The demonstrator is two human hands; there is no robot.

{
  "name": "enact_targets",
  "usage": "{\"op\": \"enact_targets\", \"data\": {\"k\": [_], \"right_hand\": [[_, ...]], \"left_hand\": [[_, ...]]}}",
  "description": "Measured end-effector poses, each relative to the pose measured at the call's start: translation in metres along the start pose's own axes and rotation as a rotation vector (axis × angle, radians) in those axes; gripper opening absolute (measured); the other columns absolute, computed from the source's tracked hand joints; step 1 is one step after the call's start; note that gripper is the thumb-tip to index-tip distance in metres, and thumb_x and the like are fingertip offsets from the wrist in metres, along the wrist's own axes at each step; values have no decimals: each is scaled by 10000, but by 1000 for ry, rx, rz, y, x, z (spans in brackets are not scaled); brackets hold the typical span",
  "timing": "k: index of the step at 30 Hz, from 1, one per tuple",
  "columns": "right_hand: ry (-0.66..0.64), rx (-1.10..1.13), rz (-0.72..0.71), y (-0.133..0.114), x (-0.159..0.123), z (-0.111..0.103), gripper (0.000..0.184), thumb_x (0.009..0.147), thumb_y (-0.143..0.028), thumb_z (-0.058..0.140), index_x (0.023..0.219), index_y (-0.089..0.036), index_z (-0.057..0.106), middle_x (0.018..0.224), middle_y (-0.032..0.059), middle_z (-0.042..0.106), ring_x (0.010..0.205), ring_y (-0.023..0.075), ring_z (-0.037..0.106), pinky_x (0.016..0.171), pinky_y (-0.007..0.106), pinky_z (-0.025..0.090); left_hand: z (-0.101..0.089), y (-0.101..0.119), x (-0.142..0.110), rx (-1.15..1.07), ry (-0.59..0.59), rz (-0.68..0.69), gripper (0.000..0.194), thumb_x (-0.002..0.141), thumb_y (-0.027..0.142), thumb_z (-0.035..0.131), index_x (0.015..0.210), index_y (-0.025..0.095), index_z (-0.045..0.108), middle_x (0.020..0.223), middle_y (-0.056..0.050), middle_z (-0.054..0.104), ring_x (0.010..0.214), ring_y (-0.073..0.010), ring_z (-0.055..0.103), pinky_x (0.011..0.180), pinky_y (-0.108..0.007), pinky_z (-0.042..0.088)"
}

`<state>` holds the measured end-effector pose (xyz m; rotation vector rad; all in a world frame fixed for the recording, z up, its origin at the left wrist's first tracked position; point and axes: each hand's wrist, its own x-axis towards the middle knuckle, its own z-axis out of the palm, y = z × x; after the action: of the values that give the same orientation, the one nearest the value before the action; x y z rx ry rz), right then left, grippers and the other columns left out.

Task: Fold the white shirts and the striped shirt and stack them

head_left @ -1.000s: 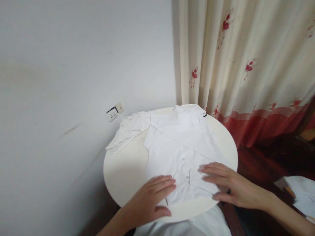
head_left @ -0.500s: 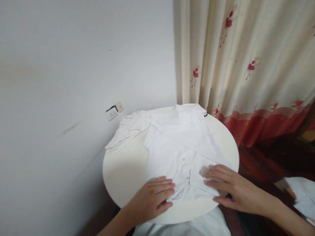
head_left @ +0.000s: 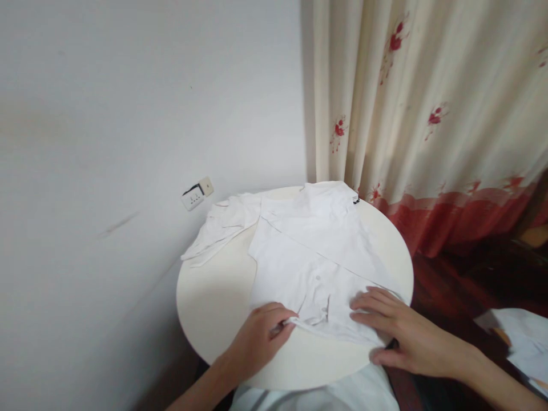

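Note:
A white buttoned shirt [head_left: 312, 245] lies spread over a round white table [head_left: 214, 302], one sleeve stretched out toward the wall at the left. Its near edge is pinched between the thumb and fingers of my left hand [head_left: 263, 334], at the left corner. Fingers spread, my right hand [head_left: 398, 331] rests on the cloth near the right corner, with the thumb at the table's rim. Between the two hands, small buttons and some creases show. The undersides of the cloth's folds are hidden.
A wall with a socket [head_left: 193, 198] borders the table at the left. Behind it to the right hangs a floral curtain [head_left: 411, 114]. White cloth or paper [head_left: 522, 337] lies low at the right. A small dark item [head_left: 356, 200] sits at the shirt's far right corner.
My left hand went from lying flat on the shirt to pinching its near edge, which has lifted and shifted slightly away from me. My right hand stays nearly in place.

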<state>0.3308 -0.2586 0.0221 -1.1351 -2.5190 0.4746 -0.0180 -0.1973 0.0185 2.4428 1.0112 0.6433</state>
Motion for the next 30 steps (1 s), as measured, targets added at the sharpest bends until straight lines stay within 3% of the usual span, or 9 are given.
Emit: {"op": "enact_targets", "data": {"k": [4,11,17,20,24,27,30], "right_hand": [[15,-15,11,2,1,2,477,921,-435,648,1380,-314,600,1415,93,582,1335,286,504,1180,523,303],[60,-41,1,-2,1,2,531,857,-422,711,1366,-302,616,1398,92,601,1308,298,531,1142,492,376],[160,-137,-55,0,2,9,453,887,-271,639,1340,-265,632,1317,77,669,1247,260,594,1102,421,444],[194,-122,-43,-1,5,9,336,936,-223,555,1254,-245,663,1257,78,695,1168,231,637,1040,378,486],[266,23,131,0,15,14,249,1005,-306,451,1083,-225,673,1072,78,721,993,218,672,892,348,528],[370,126,365,4,28,22,290,1019,-402,402,1030,-227,633,846,41,699,782,211,667,718,325,523],[424,120,507,9,43,29,294,1009,-429,383,1111,-239,583,730,5,657,667,212,640,620,311,480]], "left_hand": [[3,-1,5,43,21,-64,160,933,234,575,814,196,674,738,1,652,705,-150,604,692,-258,440],[7,-9,5,36,25,-114,223,954,291,571,759,188,602,693,25,587,664,-132,547,650,-248,370],[8,-10,4,67,41,-139,267,963,316,552,732,189,589,640,37,556,613,-123,526,607,-245,359],[9,-8,3,130,68,-88,235,971,310,540,781,194,614,678,19,597,641,-139,557,645,-259,403],[11,-10,0,171,158,5,179,986,308,509,930,208,647,815,-34,684,773,-186,627,764,-306,475],[14,-15,0,107,217,-88,154,991,312,493,998,217,613,820,-25,692,750,-177,644,732,-293,496],[14,-18,1,18,227,-195,209,994,311,492,1175,227,551,773,16,677,695,-156,647,686,-266,497]]}}
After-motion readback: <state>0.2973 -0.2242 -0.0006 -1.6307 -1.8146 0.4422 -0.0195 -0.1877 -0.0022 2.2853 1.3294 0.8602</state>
